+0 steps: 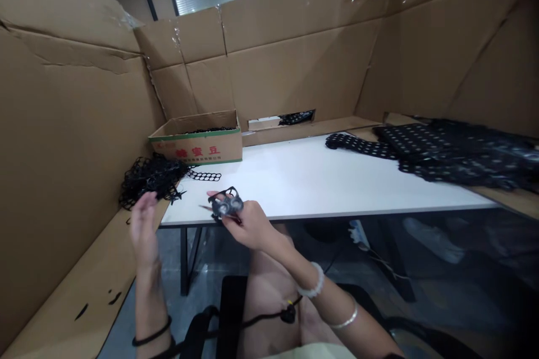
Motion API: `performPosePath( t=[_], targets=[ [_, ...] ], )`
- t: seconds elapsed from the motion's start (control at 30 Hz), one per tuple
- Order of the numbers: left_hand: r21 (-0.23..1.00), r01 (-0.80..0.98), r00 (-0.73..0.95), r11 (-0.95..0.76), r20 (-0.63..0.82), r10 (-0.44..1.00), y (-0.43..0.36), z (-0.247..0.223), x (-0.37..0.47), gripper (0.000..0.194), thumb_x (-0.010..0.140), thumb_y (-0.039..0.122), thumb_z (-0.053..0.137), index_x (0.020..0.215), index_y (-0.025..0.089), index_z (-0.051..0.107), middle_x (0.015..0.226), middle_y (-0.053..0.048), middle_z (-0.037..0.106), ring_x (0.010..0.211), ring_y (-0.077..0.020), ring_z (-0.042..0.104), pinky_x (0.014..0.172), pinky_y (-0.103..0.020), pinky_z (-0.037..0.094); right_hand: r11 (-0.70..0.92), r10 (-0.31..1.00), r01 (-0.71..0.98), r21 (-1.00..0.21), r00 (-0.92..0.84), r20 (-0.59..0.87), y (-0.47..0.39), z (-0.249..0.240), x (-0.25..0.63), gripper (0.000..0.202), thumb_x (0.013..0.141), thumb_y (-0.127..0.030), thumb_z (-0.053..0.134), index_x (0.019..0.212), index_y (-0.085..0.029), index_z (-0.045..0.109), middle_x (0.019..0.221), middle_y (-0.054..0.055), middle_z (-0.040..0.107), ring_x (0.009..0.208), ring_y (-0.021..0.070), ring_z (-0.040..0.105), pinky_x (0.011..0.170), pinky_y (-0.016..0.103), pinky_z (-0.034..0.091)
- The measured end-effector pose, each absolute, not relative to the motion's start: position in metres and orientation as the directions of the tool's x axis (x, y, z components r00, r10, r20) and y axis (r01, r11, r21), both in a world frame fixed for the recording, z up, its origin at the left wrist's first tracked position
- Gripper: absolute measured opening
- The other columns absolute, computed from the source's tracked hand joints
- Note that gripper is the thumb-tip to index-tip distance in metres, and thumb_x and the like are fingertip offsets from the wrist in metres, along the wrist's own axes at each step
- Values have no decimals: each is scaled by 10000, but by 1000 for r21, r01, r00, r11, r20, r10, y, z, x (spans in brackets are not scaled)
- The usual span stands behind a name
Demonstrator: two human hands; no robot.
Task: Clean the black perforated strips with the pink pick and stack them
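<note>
My right hand (252, 225) is closed over the front edge of the white table. In its grip is a black perforated piece (227, 205) with round shapes that look grey and shiny. A thin pointed tip (205, 207) sticks out to the left of it; I cannot make out the tool it belongs to. My left hand (144, 227) is raised to the left of the table, slightly blurred, fingers stretched upward and holding nothing visible. Just beyond those fingers lies a tangled heap of black netlike scraps (149, 178). One flat strip with holes (205, 176) extends from the heap onto the table.
A cardboard box (202, 148) with red lettering holds black scraps at the back left. Black perforated sheets (455, 148) are piled at the right of the white table (286, 179). Tall cardboard walls (295, 73) enclose it, with a slot at the back.
</note>
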State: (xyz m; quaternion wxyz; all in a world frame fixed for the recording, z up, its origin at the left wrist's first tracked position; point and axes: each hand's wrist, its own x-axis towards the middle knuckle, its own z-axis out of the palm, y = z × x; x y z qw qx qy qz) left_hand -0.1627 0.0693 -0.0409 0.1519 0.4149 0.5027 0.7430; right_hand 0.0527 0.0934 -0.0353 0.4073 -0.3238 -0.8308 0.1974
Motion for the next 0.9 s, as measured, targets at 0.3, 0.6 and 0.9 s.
performPosePath(
  t=[0.3,0.6,0.9],
  targets=[
    [947,-216,162,-237,274,948,49,-33,-114,516,826,561,495,1101,157,660,1170,-135,633,1050,-267,596,919,-376,449,650,581,-38,-759,-619,528,66,-26,50,317,865,-307,456,589,-150,469,524,-38,410,491,60,342,489,201,278],
    [934,-262,-256,-243,176,951,54,-32,-88,267,661,367,745,738,117,690,656,-18,656,507,-63,525,552,-182,460,242,864,-362,-900,-343,370,71,-50,41,403,899,-513,410,870,-142,566,467,-89,257,395,49,215,386,199,155],
    [963,6,-221,-269,264,939,51,-35,-86,263,744,376,673,800,121,709,731,-38,684,648,-115,577,610,-204,474,266,839,-403,-876,-350,416,90,-51,45,430,886,-415,501,1249,-186,483,502,-97,305,395,37,203,387,183,146]
  ],
)
